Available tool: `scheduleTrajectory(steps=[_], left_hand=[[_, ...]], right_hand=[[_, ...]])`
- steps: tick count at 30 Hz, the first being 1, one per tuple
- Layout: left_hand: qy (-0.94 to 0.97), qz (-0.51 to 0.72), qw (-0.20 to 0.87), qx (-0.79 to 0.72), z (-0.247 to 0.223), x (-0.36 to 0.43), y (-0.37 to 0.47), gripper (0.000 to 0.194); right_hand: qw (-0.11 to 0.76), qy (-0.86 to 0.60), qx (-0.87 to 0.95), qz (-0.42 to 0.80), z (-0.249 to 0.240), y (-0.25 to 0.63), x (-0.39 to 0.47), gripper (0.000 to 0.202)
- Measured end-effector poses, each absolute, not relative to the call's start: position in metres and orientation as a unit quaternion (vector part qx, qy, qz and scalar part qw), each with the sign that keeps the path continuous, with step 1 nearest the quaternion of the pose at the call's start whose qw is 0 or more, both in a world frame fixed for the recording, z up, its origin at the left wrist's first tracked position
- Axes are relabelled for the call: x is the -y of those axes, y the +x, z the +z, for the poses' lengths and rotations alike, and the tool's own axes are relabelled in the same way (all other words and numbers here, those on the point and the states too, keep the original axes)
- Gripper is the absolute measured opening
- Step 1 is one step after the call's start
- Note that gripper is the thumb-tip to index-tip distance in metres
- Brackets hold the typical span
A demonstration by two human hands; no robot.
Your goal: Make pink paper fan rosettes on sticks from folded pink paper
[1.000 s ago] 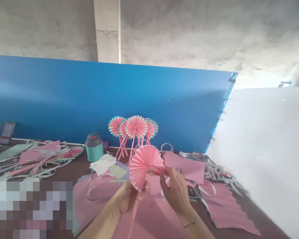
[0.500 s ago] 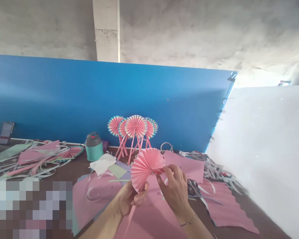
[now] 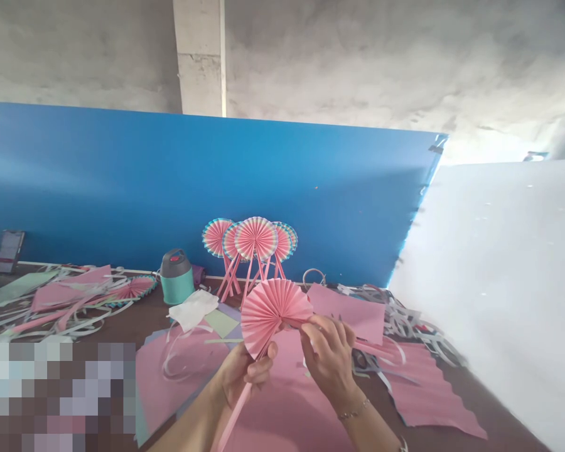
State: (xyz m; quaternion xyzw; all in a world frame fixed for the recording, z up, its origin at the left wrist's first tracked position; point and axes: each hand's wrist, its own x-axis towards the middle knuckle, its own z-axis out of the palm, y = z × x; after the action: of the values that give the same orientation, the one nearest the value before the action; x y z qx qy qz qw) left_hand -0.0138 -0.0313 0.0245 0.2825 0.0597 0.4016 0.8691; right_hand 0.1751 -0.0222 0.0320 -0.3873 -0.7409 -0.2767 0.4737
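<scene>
A pleated pink paper fan [image 3: 268,311] is spread partway round between my hands, with a gap at its lower right. My left hand [image 3: 249,371] is closed on the fan's lower left edge, where a long pink paper strip [image 3: 235,420] runs down toward me. The fingers of my right hand [image 3: 332,351] pinch the fan's right end; exactly what lies under the fingertips is hidden. Another pink strip [image 3: 376,353] sticks out to the right from behind that hand. Below both hands lies a large pink sheet [image 3: 287,414].
Several pink fans with blue and white rims [image 3: 257,238] stand against the blue panel [image 3: 263,169]. Left of them are a teal flask [image 3: 176,282], a white tissue [image 3: 194,309] and a phone [image 3: 9,251]. Paper strips [image 3: 75,301] and pink sheets [image 3: 433,389] cover both sides.
The fan has been spread a little wider and turned, its right end tilting downward with my right hand. The strip below my left hand shows more plainly, and a strip now shows beyond my right hand.
</scene>
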Motion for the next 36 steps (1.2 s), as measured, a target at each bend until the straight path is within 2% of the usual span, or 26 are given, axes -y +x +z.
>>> scheduleTrajectory(steps=[13, 20, 24, 36], left_hand=[[0.286, 0.395, 0.87, -0.069, 0.022, 0.034, -0.015, 0.014], [0.324, 0.343, 0.882, -0.009, 0.02, 0.03, -0.016, 0.027], [0.345, 0.329, 0.879, -0.012, 0.021, 0.028, -0.019, 0.023], [0.355, 0.386, 0.843, -0.119, 0.01, 0.027, -0.018, 0.023]], right_hand=[[0.466, -0.389, 0.743, -0.281, 0.039, 0.173, 0.025, 0.017], [0.465, -0.409, 0.759, -0.2, 0.044, 0.175, 0.025, 0.013], [0.462, -0.405, 0.771, -0.171, 0.048, 0.178, 0.026, 0.014], [0.462, -0.403, 0.788, -0.059, 0.046, 0.172, 0.032, 0.012]])
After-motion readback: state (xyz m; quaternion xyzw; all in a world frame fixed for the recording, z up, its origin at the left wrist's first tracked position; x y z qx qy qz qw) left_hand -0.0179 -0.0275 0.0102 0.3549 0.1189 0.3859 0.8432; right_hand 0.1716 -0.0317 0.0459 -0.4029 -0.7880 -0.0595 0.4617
